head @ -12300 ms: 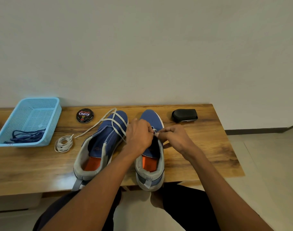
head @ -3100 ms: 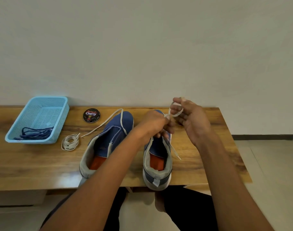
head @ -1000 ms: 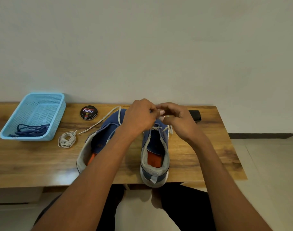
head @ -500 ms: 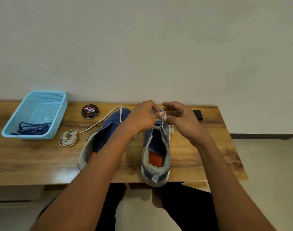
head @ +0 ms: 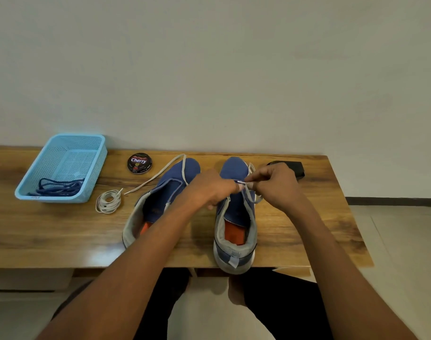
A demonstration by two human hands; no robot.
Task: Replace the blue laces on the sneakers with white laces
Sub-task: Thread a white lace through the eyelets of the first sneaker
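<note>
Two blue sneakers sit side by side on the wooden bench (head: 307, 231), heels toward us; the right sneaker (head: 235, 217) has its heel over the near edge, the left sneaker (head: 160, 200) lies angled beside it; we see both hands meeting over the right sneaker's eyelets; left hand (head: 210, 188) has curled fingers pinching the tip of the white lace (head: 250, 192), right hand (head: 274, 185) pinches the same lace from the other side, fingertips almost touching; a second white lace (head: 158, 174) trails loose from the left sneaker's toe across the bench; a coiled white lace (head: 109, 201) lies left of that sneaker; blue laces (head: 58, 187) lie bunched in the light blue basket (head: 96, 168) at far left; a round Cherry polish tin (head: 139, 163) stands between basket and sneakers; a black object (head: 295, 168) sits behind the right hand, partly hidden.
</note>
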